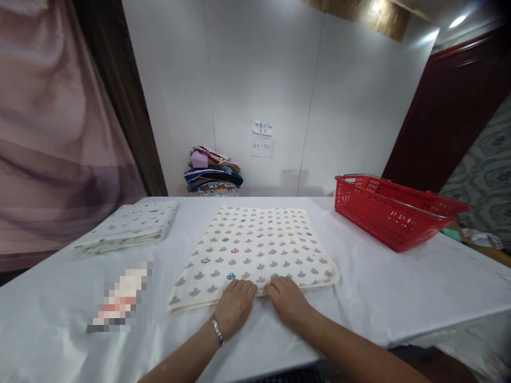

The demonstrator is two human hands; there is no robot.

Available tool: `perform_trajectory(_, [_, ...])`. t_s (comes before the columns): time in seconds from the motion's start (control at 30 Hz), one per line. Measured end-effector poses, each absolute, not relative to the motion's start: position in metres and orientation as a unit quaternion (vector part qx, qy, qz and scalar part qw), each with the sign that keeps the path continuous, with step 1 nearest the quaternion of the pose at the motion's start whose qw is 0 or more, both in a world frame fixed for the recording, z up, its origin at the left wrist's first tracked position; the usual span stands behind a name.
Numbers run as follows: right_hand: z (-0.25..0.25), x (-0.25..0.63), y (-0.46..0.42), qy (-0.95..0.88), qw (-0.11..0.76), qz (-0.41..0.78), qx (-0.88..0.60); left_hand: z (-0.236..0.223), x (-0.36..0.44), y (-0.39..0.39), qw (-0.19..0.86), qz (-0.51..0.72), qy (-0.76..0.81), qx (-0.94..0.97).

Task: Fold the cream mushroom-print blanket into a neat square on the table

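Observation:
A white cloth (255, 239) printed with grey and coloured mushroom shapes lies folded in flat layers on the white-covered table. Both hands are at its near edge, side by side with a small gap between them. My left hand (238, 303), with a silver bracelet at the wrist, has its fingers curled over that edge. My right hand (288, 299) grips the edge just to the right, its fingers bent the same way. The thumbs and the underside of the cloth are hidden.
Another folded patterned cloth (133, 223) lies at the left. In front of it is a pixelated object (120, 298). A red plastic basket (375, 210) stands at the back right. Behind the table rises a stack of folded fabrics (213, 173) against the white wall.

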State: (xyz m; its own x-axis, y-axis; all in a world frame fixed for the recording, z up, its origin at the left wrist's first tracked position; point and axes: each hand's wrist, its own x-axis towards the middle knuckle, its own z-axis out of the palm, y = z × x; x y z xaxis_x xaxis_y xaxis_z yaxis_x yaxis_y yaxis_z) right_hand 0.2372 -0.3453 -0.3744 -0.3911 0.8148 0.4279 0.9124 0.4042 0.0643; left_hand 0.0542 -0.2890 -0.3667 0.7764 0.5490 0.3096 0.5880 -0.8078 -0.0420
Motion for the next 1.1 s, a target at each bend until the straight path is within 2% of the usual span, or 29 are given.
perform_trajectory(0.2, [-0.379, 0.238, -0.344, -0.815, 0.168, -0.124, -0.541, -0.360, 0.059, -0.290, 0.045, -0.140, -0.311, -0.939])
perform_trajectory(0.53, [-0.379, 0.234, -0.344, -0.804, 0.182, -0.138, -0.548, -0.366, 0.062, -0.288, 0.068, -0.145, -0.296, -0.942])
perform_trajectory(0.8, [-0.376, 0.233, -0.343, -0.823, 0.136, -0.153, -0.530, -0.365, 0.058, -0.288, 0.047, -0.149, -0.279, -0.948])
perform_trajectory(1.1, [-0.366, 0.243, -0.350, -0.814, 0.130, -0.123, -0.553, -0.366, 0.055, -0.289, 0.062, -0.180, -0.259, -0.947])
